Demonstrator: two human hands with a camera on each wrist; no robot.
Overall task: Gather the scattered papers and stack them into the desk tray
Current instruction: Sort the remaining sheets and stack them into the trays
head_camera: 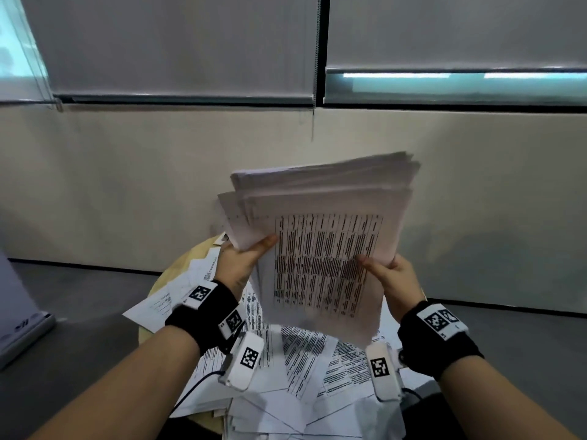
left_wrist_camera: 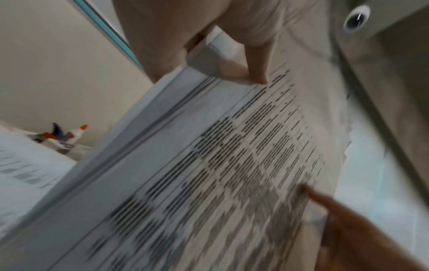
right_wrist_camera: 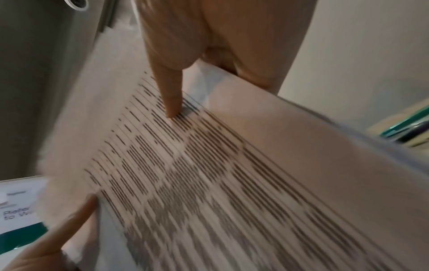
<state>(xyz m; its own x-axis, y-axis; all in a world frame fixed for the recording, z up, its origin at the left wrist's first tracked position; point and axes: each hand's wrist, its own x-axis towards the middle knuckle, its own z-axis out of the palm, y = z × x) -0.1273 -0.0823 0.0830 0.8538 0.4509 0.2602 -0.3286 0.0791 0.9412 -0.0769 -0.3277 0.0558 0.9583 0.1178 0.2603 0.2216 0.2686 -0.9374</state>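
A thick, uneven stack of printed papers (head_camera: 320,236) is held up in the air above the round table, tilted toward me. My left hand (head_camera: 244,258) grips its left edge, thumb on the printed top sheet. My right hand (head_camera: 386,274) grips the right edge, thumb likewise on top. In the left wrist view the left hand's thumb (left_wrist_camera: 253,69) presses the stack of papers (left_wrist_camera: 209,174); in the right wrist view the right hand's thumb (right_wrist_camera: 171,97) presses the top sheet (right_wrist_camera: 209,174). More scattered papers (head_camera: 295,354) lie on the table below. No desk tray is visible.
The round wooden table (head_camera: 190,258) stands against a beige wall under roller blinds. A glue bottle (left_wrist_camera: 77,131) and small items sit at the table's far side. A white leaflet stand (head_camera: 19,322) is on the floor at left. Grey floor surrounds the table.
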